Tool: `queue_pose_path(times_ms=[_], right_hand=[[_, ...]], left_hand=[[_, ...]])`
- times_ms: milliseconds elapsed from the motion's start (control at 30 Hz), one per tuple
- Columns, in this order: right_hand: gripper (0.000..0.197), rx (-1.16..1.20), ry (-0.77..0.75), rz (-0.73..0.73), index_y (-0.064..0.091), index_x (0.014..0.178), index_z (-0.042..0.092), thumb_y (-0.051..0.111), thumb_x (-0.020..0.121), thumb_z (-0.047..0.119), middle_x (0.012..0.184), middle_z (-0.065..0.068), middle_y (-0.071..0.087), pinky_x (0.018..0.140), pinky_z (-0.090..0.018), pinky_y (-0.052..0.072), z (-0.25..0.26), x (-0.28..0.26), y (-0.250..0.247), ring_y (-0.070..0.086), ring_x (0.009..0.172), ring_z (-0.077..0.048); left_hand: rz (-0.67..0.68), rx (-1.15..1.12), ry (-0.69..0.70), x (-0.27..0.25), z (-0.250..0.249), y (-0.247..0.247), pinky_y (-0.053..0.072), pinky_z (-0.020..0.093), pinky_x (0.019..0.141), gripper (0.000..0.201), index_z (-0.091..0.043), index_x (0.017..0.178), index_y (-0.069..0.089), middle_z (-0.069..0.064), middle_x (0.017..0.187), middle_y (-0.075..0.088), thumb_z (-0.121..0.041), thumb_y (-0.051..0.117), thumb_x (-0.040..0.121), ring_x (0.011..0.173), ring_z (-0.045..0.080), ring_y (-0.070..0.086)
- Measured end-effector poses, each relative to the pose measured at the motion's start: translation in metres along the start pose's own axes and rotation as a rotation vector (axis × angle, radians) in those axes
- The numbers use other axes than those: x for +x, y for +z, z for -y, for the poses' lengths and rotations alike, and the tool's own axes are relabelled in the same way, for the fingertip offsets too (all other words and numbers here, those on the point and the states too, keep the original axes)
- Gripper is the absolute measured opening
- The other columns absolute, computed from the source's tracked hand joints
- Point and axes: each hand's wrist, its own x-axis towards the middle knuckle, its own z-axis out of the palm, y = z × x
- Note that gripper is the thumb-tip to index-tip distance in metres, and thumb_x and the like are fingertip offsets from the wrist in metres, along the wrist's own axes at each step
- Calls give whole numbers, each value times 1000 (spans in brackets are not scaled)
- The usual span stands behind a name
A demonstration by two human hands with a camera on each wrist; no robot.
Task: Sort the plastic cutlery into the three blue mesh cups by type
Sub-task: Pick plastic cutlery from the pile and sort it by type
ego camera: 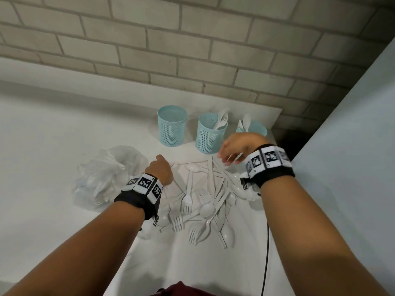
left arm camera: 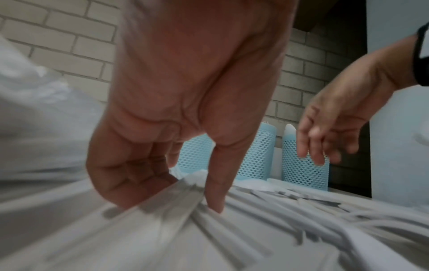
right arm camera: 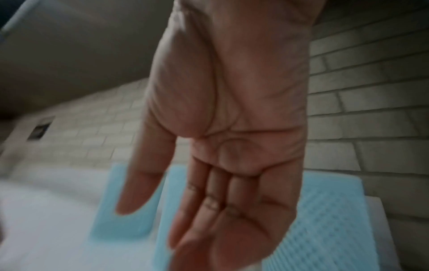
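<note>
— What lies farthest left on the white counter (ego camera: pixel 53 146)?
— A crumpled clear plastic bag (ego camera: pixel 102 176). Just beside it the left hand (ego camera: pixel 161 170) reaches down — thumb and curled fingers (left arm camera: pixel 130 174) pinching a white fork (left arm camera: pixel 197 178) at the pile's edge.
— And the pile of plastic cutlery (ego camera: pixel 205 201)?
— Between the wrists, before three blue mesh cups: the left cup (ego camera: pixel 171 126) looks empty, the middle cup (ego camera: pixel 210 133) holds forks, the right cup (ego camera: pixel 255 127) knives.
— The right hand (ego camera: pixel 239 149)?
— Above the pile, fingers (right arm camera: pixel 209 210) straight, apart, holding nothing.
</note>
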Motion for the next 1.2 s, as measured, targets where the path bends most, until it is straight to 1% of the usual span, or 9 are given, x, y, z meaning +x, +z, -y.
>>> queue_pose_path(times_ms=[233,433,567,667,733,933,1000,1100,1200], right_hand=[[60,-267,101,-258,54,111,5,62,80,56,102,-7,57,76,-28,42,-15,15,61,55,92,-24],[32,-253,75,-250,53,89,8,69,82,35,93,-6,56,72,-28,43,-9,19,71,54,84,-22],[25,-215,32,-285,53,95,7,63,84,28,92,-7,55,71,-28,42,-6,22,78,53,84,-22],[21,-169,39,-281,50,80,8,62,83,25,81,-5,55,66,-26,41,-5,25,80,54,80,-22],[26,-137,54,-272,46,69,11,63,82,25,70,-2,51,56,-24,39,-5,26,80,53,75,-21],[16,126,10,-257,57,77,5,59,86,18,68,-5,58,51,-22,39,-12,27,70,54,62,-21],[9,395,-19,-220,59,94,3,57,91,10,73,-7,64,54,-24,49,-13,24,65,58,61,-19],[12,604,-68,-218,57,104,4,55,93,8,84,-8,67,73,-31,56,-12,15,55,64,69,-16],[12,639,-123,-201,59,103,5,56,93,11,92,-8,69,75,-30,57,-8,6,43,68,73,-14]], left_hand=[[-23,-65,63,-3,2,-2,41,33,97,43,11,129,34,23,132,48,-6,45,91,122,32,49],[-9,-155,68,2,-1,-3,46,33,89,34,10,118,48,22,122,57,-7,52,89,113,34,56],[-2,-233,66,3,1,-4,43,28,72,28,10,110,53,21,110,62,-5,55,87,104,34,60],[26,-327,68,4,2,-5,40,25,51,9,6,85,60,13,71,58,-2,57,82,64,26,57],[49,-405,43,7,5,-3,36,22,45,20,-5,63,51,6,59,47,-1,60,81,52,17,45],[160,-791,58,2,11,0,43,10,38,26,-14,69,49,-5,51,58,0,64,84,43,5,58],[191,-875,63,2,9,-2,50,14,50,17,-12,74,54,-2,59,63,-3,64,85,45,2,60],[243,-972,83,-1,1,-12,51,29,80,3,-4,90,62,6,86,68,-6,61,88,76,15,62],[284,-1083,147,-6,-10,-22,54,28,80,13,-3,103,60,5,91,69,-8,57,91,82,13,64]])
